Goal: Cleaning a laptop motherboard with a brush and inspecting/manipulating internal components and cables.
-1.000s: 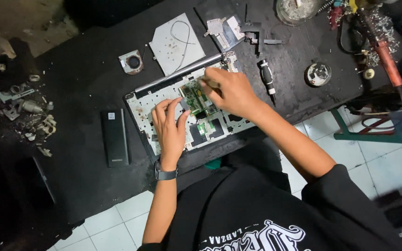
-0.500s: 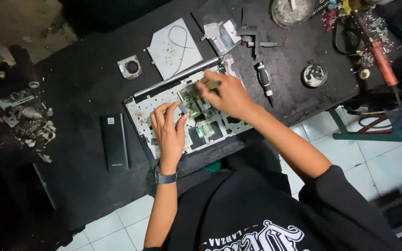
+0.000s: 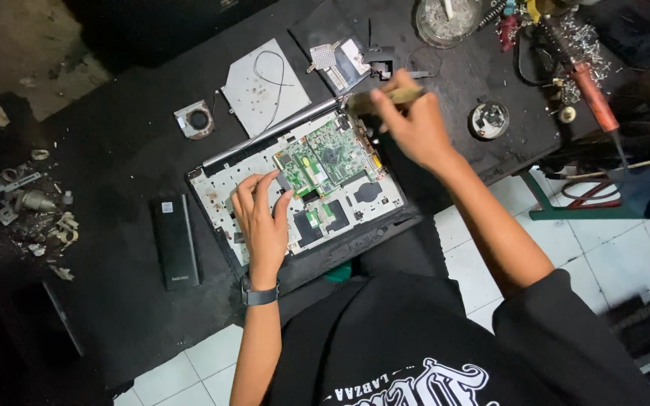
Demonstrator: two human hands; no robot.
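Your left hand (image 3: 262,225) lies flat and spread, fingers apart, pressing on the pale opened laptop base (image 3: 306,188) that sits on the black worktop (image 3: 114,150) directly before you; its fingertips rest just beside the green circuit board (image 3: 325,158) seated in the upper middle of that base; a dark watch (image 3: 259,295) wraps that wrist. Your right hand (image 3: 411,124) is closed around a slim yellowish brush-like tool (image 3: 378,99), held over the base's far right corner, the tip pointing left toward the grey hinge bar (image 3: 272,134) along the back edge. Left of the base lies a black rectangular battery pack (image 3: 174,240); beyond the base sit a small round cooling fan (image 3: 195,120) and a grey metal cover plate (image 3: 265,89) with a thin wire on it; a red-handled soldering iron (image 3: 592,94) rests at the far right; small metal scraps (image 3: 31,210) are scattered at the far left.
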